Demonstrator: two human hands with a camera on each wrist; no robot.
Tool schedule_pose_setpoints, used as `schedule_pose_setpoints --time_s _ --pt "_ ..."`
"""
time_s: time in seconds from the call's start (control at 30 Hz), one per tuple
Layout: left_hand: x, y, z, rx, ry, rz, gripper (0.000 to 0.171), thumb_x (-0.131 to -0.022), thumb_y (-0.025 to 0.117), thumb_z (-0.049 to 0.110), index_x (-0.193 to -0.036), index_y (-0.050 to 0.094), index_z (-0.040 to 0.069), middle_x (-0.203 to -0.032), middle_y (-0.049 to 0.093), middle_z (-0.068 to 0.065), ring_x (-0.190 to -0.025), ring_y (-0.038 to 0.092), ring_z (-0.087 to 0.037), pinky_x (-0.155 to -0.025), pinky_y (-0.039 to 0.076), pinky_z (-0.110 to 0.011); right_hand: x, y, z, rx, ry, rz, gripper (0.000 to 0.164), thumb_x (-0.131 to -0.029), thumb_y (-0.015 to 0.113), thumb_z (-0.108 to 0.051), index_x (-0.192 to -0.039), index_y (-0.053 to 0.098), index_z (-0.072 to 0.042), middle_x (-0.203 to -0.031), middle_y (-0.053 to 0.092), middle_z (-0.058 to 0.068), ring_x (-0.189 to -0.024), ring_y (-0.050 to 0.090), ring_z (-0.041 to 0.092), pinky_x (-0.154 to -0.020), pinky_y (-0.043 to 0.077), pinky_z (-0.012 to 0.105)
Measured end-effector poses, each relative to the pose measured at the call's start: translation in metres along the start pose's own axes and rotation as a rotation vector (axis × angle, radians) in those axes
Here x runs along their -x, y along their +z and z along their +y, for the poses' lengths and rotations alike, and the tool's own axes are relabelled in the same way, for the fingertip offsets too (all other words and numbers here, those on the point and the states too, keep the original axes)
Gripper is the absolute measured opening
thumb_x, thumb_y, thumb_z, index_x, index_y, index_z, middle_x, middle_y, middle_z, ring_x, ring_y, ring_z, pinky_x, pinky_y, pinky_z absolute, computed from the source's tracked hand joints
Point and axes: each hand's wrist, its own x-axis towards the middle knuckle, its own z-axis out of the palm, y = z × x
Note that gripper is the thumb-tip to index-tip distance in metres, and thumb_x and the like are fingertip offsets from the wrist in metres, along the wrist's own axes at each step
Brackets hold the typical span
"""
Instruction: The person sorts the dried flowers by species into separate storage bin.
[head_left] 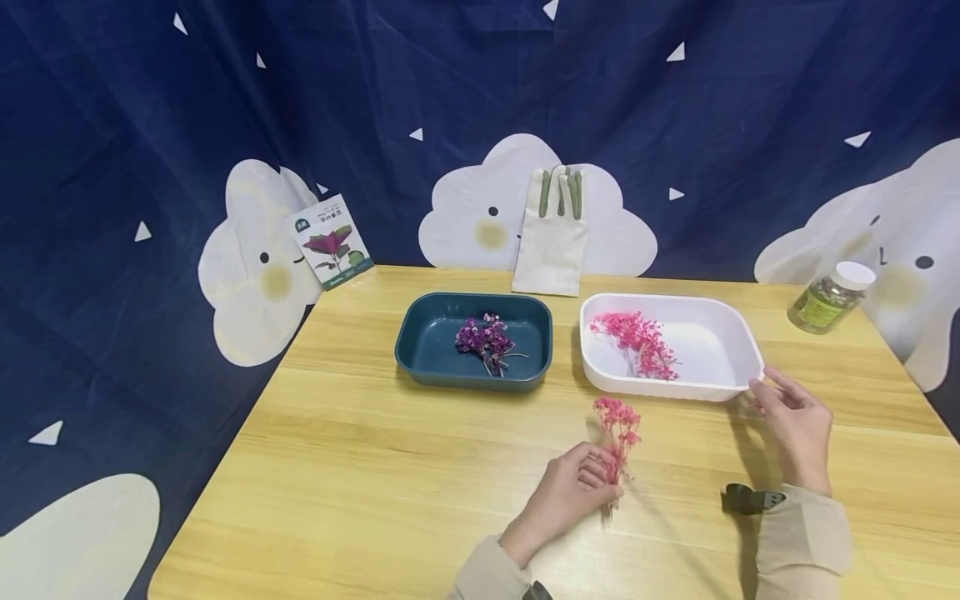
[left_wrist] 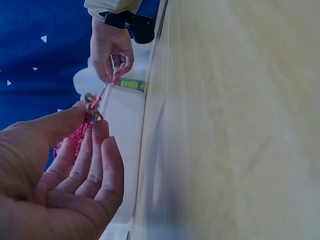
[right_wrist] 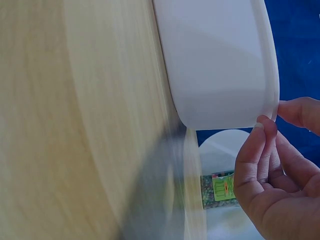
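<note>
My left hand (head_left: 564, 497) pinches a small bunch of pink dried flowers (head_left: 618, 422) by its stems, with the blossoms pointing away from me in the head view. The cut stem ends (left_wrist: 94, 102) stick out past the thumb and fingertips in the left wrist view. At its near right corner, my right hand (head_left: 801, 429) grips the rim of a white plastic tray (head_left: 675, 388) between thumb and fingertips. More pink flowers (head_left: 643, 343) lie in the left half of that tray. The held bunch is just in front of the tray's near wall.
Left of the white tray stands a dark teal tray (head_left: 468, 382) holding purple flowers (head_left: 483, 337). White and green gloves (head_left: 551, 242) lean against the back curtain. A plant-picture packet (head_left: 332, 243) is at the back left, a white-lidded jar (head_left: 828, 300) at the back right.
</note>
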Motion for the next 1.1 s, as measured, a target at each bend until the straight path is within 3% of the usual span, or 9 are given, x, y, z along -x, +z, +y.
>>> schedule_pose_setpoints --time_s 0.33,0.53,0.7,1.1 --pt "-0.008 -0.002 0.004 -0.021 0.011 0.016 0.029 -0.084 0.076 0.014 -0.110 0.064 0.015 -0.092 0.067 0.005 -0.079 0.058 0.004 -0.075 0.051 -0.014 0.000 -0.002 0.001 0.012 -0.008 -0.007 0.025 -0.087 0.072 -0.007 -0.089 0.069 -0.031 -0.069 0.069 -0.014 -0.059 0.064 0.001 -0.057 0.053 0.012" --pt "-0.017 -0.006 0.007 -0.046 0.058 0.012 0.030 -0.085 0.075 0.014 -0.113 0.063 0.013 -0.095 0.068 0.001 -0.081 0.058 0.004 -0.077 0.052 -0.014 -0.001 -0.003 0.002 0.028 -0.011 -0.020 0.023 -0.086 0.073 -0.010 -0.091 0.070 -0.031 -0.070 0.070 -0.015 -0.060 0.065 0.000 -0.058 0.053 0.012" --pt "-0.028 -0.010 0.012 -0.085 0.104 0.012 0.032 -0.086 0.074 0.015 -0.115 0.062 0.012 -0.098 0.069 -0.003 -0.083 0.059 0.004 -0.078 0.051 -0.013 -0.001 -0.003 0.002 0.029 -0.009 -0.009 0.023 -0.086 0.073 -0.010 -0.091 0.070 -0.032 -0.069 0.070 -0.016 -0.060 0.065 0.000 -0.058 0.053 0.011" --pt "-0.063 -0.015 0.025 -0.142 0.133 0.068 0.028 -0.086 0.074 0.016 -0.113 0.065 0.012 -0.097 0.070 -0.004 -0.082 0.060 0.001 -0.078 0.050 -0.013 0.001 -0.001 0.000 0.024 0.000 0.004 0.025 -0.087 0.072 -0.008 -0.090 0.069 -0.032 -0.068 0.069 -0.016 -0.059 0.064 -0.001 -0.058 0.052 0.011"
